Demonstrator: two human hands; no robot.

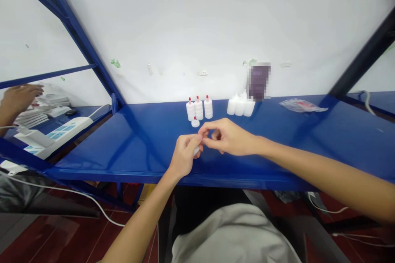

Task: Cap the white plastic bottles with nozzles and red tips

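Above the front of the blue table, my left hand (185, 152) is closed around a small white bottle (196, 151), mostly hidden by the fingers. My right hand (226, 136) meets it at the left thumb, its thumb and forefinger pinched together; whatever lies between them is too small to make out. Just beyond stand several white bottles with red tips (199, 109). A white cap with a red tip (195, 123) sits in front of them. Farther right, several white bottles (240, 106) with white nozzles are grouped close together.
A clear plastic bag (302, 105) with red pieces lies at the back right, beside a blurred dark purple object (259, 82). On the left, past the blue frame (83, 37), are a power strip (58, 134), stacked white boxes (33, 117) and another person's hand (21, 98).
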